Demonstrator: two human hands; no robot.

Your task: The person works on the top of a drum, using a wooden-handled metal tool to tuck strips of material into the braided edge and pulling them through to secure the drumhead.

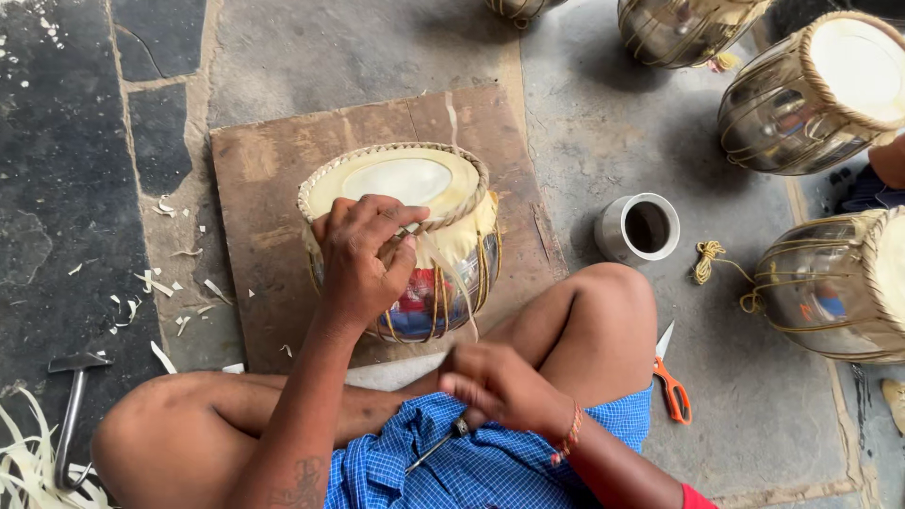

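A shiny metal drum [443, 292] with a pale skin head [407, 181] and a braided rim stands tilted on a brown wooden board [264, 179]. My left hand [363, 254] rests on the near edge of the rim, fingers curled around the pale lacing strap. My right hand [500, 386] sits low over my lap, closed on a thin metal tool [436, 449] and the end of a pale strap that runs up toward the drum. My bare knees flank the drum, above a blue checked cloth.
Several similar metal drums [811, 94] stand at the right and top. A small steel cup [641, 228], yellow cord [707, 259] and orange-handled scissors [671, 382] lie on the stone floor at right. A hammer [74, 405] and pale shavings lie at left.
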